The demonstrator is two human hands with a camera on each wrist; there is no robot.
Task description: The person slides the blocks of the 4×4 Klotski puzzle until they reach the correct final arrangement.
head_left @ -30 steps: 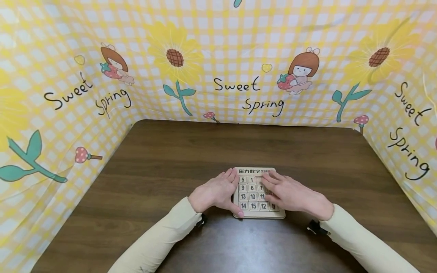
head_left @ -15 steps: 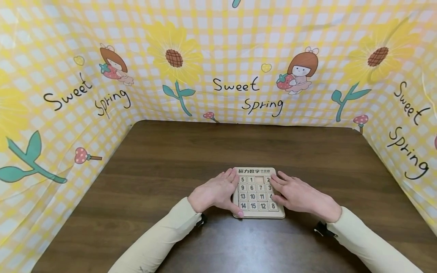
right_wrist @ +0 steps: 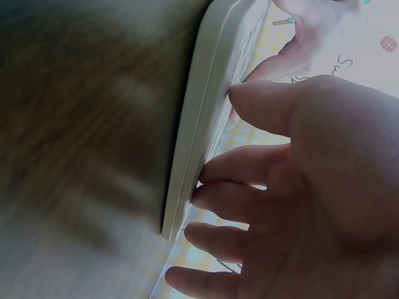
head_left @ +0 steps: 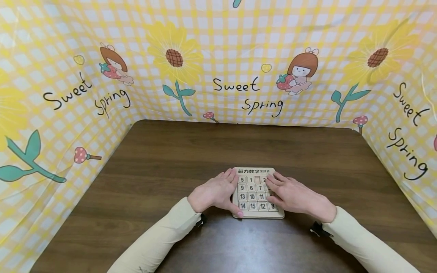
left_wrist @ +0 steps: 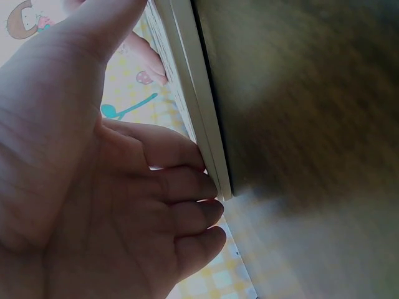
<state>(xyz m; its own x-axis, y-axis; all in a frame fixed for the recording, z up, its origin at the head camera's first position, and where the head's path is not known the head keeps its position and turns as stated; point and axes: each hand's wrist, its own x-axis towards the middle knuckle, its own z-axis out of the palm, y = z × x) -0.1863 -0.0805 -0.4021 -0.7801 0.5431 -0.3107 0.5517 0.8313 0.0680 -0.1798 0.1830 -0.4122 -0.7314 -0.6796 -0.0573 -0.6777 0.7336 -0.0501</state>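
A wooden number slide puzzle lies flat, its square tiles printed with black numbers. My left hand rests along its left edge, fingers nearly straight against the rim and thumb at the near left corner. From the right, my right hand reaches over the tiles, fingers extended. Its foremost fingertip touches the 2 tile in the top row, which sits partway along a narrow gap beside the 1 tile. Fingers cover much of the right column. Both wrist views show fingertips at the puzzle's side.
The puzzle lies on a dark wood-grain table. A yellow checked cloth with flowers and "Sweet Spring" lettering hangs around the back and sides. A black strap circles the right wrist.
My right hand first drew back to the right, uncovering tiles, then came left again. The 2 tile has slid left, narrowing the gap in the top row. My left hand stays put.
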